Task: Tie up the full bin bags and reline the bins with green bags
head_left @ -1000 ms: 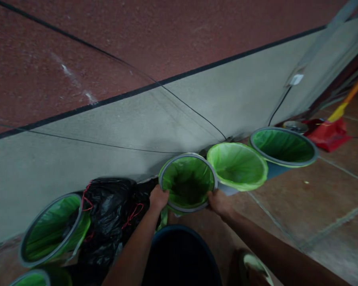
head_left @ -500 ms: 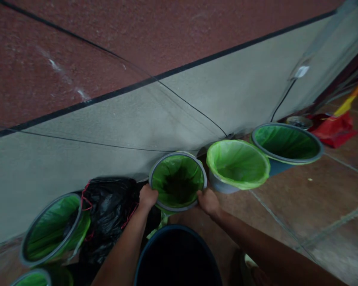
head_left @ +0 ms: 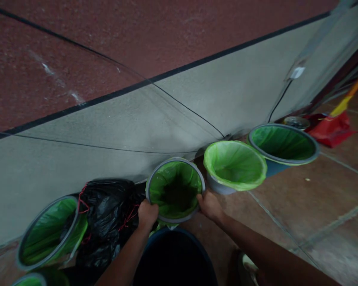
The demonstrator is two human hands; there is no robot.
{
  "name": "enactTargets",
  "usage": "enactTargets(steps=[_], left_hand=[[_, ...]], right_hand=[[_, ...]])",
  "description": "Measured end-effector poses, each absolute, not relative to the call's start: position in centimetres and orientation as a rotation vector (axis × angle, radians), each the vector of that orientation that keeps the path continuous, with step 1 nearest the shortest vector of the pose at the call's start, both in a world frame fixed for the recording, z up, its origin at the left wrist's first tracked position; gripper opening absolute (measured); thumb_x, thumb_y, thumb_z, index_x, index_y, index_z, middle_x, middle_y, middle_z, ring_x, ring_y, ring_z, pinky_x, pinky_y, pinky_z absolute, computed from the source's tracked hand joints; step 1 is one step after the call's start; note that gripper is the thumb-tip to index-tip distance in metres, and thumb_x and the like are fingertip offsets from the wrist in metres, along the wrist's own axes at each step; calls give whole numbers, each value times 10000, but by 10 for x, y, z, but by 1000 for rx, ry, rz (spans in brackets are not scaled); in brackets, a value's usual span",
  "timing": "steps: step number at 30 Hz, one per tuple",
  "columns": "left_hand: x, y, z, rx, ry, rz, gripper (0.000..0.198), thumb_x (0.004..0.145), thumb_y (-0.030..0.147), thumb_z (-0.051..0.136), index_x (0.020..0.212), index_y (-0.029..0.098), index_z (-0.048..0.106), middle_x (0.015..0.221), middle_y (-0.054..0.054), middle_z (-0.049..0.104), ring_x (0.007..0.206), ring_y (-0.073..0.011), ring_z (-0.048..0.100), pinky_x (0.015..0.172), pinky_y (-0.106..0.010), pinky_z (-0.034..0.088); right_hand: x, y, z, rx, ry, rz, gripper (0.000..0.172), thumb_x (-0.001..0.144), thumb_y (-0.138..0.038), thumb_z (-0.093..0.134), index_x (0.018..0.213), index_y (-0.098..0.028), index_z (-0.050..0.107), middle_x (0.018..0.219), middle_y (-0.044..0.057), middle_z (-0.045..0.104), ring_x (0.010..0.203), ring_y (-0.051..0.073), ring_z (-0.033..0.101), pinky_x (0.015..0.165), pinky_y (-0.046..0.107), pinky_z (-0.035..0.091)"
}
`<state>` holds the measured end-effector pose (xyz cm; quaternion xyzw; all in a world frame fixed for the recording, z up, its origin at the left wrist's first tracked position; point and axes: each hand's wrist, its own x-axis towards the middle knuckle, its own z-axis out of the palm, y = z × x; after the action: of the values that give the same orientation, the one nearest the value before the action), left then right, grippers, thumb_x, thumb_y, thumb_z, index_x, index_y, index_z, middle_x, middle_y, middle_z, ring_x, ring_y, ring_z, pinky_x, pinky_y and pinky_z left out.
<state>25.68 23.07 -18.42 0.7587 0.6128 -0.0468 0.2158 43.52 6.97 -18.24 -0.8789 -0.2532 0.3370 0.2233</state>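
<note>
Between my hands is a trash bin [head_left: 201, 180] with a grey rim and a green liner; its inside is dark toward the bottom. My left hand [head_left: 148, 214] is closed on the rim at the near left, and my right hand [head_left: 209, 203] grips it at the near right. Just below, a large dark bin [head_left: 176, 258] with a blue rim stands in front of me, its inside black. To the right of the held bin is a grey bin [head_left: 235, 165] with a light green liner folded over its edge.
A blue bin [head_left: 274, 169] with a green liner stands farther right, near a red dustpan [head_left: 331, 129]. At left, a black garbage bag [head_left: 104, 214] with red ties lies beside a green-lined bin [head_left: 47, 234]. Thin cables hang along the wall [head_left: 107, 167].
The held bin has come slightly nearer to me, and its lower edge now reaches the far rim of the dark bin in view. Both hands keep their hold.
</note>
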Motion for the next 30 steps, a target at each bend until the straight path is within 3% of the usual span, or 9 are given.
enactTargets(steps=[4, 8, 11, 14, 16, 20, 23, 26, 30], left_hand=[[254, 232, -180, 2071, 1696, -158, 274, 831, 252, 509, 969, 131, 713, 1019, -167, 752, 992, -283, 709, 687, -261, 496], [252, 231, -176, 1967, 1682, -166, 354, 864, 386, 495, 988, 125, 699, 977, -154, 759, 874, -270, 732, 683, -289, 522], [251, 229, -170, 1965, 1708, -225, 525, 868, 520, 470, 1085, 74, 644, 1007, -206, 739, 910, -311, 723, 721, -347, 534], [253, 227, -160, 2050, 1743, -287, 630, 871, 561, 452, 1213, 43, 557, 1117, -247, 696, 1056, -341, 679, 834, -390, 517], [256, 225, -154, 2122, 1780, -282, 664, 874, 553, 457, 1305, 48, 480, 1201, -253, 657, 1129, -344, 645, 905, -406, 490], [260, 224, -146, 2202, 1841, -252, 687, 898, 533, 437, 1389, 58, 374, 1247, -254, 630, 1158, -332, 631, 954, -404, 462], [261, 226, -143, 2276, 1837, -218, 644, 912, 512, 424, 1374, 66, 386, 1184, -245, 667, 1108, -321, 660, 928, -401, 470], [261, 230, -142, 2341, 1814, -194, 586, 909, 493, 434, 1326, 81, 428, 1081, -221, 711, 1048, -320, 684, 878, -401, 482], [261, 235, -145, 2382, 1792, -262, 524, 918, 473, 413, 1275, 91, 457, 1029, -205, 727, 1022, -319, 694, 859, -394, 486]], right_hand=[[449, 54, -179, -2166, -447, 1152, 531, 947, -550, 379, 1063, -99, 634, 874, 161, 727, 708, 208, 698, 580, 261, 496], [492, 13, -194, -1915, 136, 1039, 729, 862, -750, 337, 1172, -128, 558, 954, 165, 704, 660, 211, 676, 523, 301, 524], [530, -4, -213, -1778, 466, 882, 645, 872, -695, 400, 1110, -121, 572, 829, 125, 677, 591, 182, 636, 499, 286, 520], [552, -3, -231, -1714, 561, 772, 350, 914, -390, 491, 1109, -107, 555, 668, 34, 599, 502, 130, 577, 485, 238, 501], [552, 1, -239, -1721, 547, 696, 275, 894, -234, 481, 1134, -109, 533, 628, -7, 557, 466, 115, 555, 495, 231, 509], [533, 5, -251, -1752, 514, 703, 214, 867, -240, 523, 1040, -120, 563, 605, -7, 561, 456, 136, 575, 502, 260, 542], [516, 7, -253, -1748, 476, 788, 194, 885, -295, 506, 949, -129, 584, 600, 37, 620, 515, 165, 636, 529, 270, 565], [506, 6, -246, -1760, 417, 850, 275, 904, -382, 486, 889, -131, 596, 636, 81, 670, 562, 175, 665, 534, 265, 559], [512, -14, -230, -1821, 354, 890, 606, 852, -697, 426, 884, -121, 613, 829, 155, 717, 634, 199, 677, 512, 282, 527]])
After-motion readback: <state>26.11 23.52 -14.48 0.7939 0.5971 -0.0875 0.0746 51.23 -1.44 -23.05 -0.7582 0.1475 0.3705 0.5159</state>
